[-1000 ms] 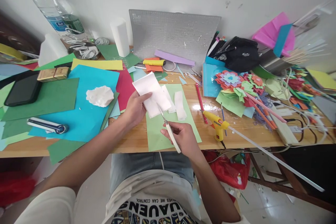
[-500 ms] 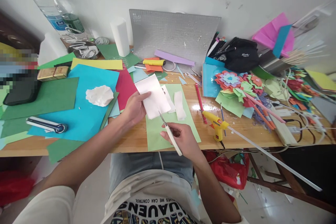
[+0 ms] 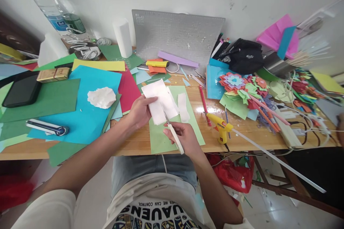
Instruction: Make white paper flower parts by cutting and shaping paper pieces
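Observation:
My left hand (image 3: 140, 111) pinches a white sheet of paper (image 3: 153, 93) by its left edge, thumb on top. My right hand (image 3: 185, 136) grips white-handled scissors (image 3: 175, 137), whose blades reach into the lower edge of that sheet. Under both hands lies a light green sheet (image 3: 161, 139). On it, a curled white paper strip (image 3: 183, 107) rests to the right of the held sheet. A second white piece partly shows behind the held paper.
A yellow glue gun (image 3: 220, 126) with a long glue stick stands at the right, beside a red pen (image 3: 205, 105). Paper flowers (image 3: 233, 80) lie farther right. At the left, a stapler (image 3: 47, 127) and crumpled white tissue (image 3: 101, 97) sit on blue paper (image 3: 80, 125).
The scissor blades have moved farther into the white sheet, and a slit now runs up it. My left hand and the sheet have shifted slightly right and down.

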A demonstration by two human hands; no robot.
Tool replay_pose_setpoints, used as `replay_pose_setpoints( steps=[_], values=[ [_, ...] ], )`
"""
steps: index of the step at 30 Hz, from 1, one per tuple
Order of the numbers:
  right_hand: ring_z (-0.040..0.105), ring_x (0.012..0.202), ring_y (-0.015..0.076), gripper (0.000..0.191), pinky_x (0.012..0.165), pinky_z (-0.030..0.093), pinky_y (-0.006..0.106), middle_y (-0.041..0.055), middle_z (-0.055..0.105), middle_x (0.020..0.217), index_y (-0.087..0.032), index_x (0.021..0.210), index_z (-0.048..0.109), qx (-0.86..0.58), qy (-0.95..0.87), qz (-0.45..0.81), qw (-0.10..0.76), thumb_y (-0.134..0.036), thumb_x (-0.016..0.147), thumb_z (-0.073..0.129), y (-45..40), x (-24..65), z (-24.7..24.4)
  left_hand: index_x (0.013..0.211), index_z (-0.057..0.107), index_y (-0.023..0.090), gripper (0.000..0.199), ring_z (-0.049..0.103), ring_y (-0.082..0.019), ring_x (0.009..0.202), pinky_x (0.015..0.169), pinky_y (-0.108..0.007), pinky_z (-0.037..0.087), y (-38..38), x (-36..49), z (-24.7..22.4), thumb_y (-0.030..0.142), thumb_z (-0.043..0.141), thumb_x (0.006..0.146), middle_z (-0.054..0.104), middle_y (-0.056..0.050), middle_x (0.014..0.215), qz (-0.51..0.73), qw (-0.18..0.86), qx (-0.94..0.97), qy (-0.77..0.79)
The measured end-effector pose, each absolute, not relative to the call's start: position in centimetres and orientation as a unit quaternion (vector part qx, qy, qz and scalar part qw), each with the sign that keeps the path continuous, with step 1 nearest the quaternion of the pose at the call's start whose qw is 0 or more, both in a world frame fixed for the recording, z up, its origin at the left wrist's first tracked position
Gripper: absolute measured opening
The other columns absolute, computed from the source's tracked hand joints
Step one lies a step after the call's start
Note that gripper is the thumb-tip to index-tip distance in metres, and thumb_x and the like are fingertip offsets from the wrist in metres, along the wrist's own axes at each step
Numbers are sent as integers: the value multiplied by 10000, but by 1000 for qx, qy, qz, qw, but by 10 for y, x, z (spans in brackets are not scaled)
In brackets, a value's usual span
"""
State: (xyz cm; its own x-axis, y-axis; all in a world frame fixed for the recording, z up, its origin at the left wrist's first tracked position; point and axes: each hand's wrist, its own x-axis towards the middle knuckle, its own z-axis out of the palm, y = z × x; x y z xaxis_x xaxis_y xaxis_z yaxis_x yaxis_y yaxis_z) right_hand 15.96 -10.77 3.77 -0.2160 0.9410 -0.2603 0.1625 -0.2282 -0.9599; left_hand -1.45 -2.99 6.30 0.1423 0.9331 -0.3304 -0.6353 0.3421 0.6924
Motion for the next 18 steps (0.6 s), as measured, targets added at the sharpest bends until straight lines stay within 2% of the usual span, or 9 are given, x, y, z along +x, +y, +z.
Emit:
replay_pose_setpoints(
  steps=[8,18],
  values=[
    [425,504,102,440,481,350,246,-35,481,575,-136,941,729,-530,-506,587,345,-500,703,801,-103,156,34,1237,627,85,475,703,-308,1064,1013,-484,519,-31,-15,62,92,671,764,743,-160,1100,530,731,205,377],
    [400,504,90,337,480,330,240,-43,460,561,-156,774,679,-523,-521,574,355,-462,711,804,-100,155,28,1207,641,85,436,708,-305,1038,1018,-483,512,-29,-14,61,69,656,773,755,-145,1038,545,724,202,371]
  ],
)
